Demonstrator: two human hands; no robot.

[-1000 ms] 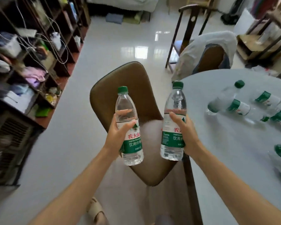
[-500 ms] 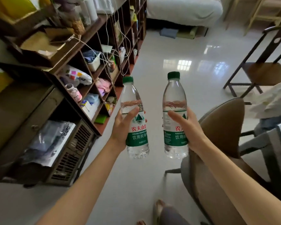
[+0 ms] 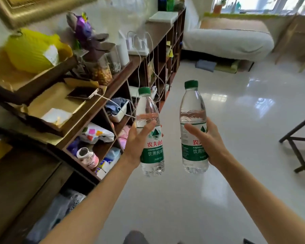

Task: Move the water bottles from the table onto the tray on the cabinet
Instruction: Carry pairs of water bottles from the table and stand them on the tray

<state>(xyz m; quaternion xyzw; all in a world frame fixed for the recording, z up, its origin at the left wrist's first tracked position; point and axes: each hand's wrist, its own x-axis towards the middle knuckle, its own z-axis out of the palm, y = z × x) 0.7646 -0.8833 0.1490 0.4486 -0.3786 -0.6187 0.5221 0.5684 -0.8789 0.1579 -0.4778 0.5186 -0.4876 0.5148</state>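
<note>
Head view: each hand's [image 3: 137,143] fingers hide a bottle's [image 3: 152,138] far side.

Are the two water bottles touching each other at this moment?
Apart. The head view shows bare floor between the left bottle and the right bottle along their whole height.

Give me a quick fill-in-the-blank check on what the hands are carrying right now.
1. Each hand holds one upright water ____.
2. The caps on the left bottle and right bottle are ____ in colour.
3. The left hand and right hand grip around the ____ band.

Missing: bottle; green; label
</note>
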